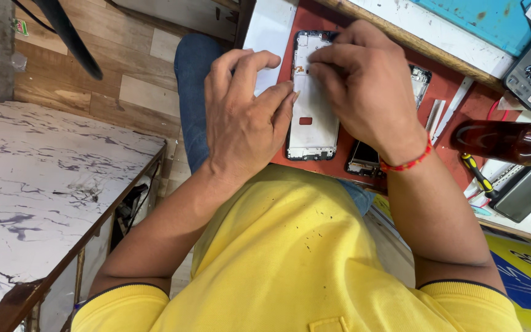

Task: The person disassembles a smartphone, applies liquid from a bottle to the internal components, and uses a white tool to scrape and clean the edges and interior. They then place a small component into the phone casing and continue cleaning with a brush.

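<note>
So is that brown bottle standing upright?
No, the brown bottle lies on its side at the right of the bench, beside a yellow-handled screwdriver.

Bright, even and soft from overhead, with only faint shadows under the hands on the red bench [450, 86], a glossy streak of glare along the brown bottle [502, 140], sharp at centre, slightly stretched toward the edges.

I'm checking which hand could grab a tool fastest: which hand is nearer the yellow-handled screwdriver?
Right. The right hand works on the opened phone frame, and the yellow-handled screwdriver lies just beyond its wrist. The left hand holds the frame's opposite edge, farther off.
</note>
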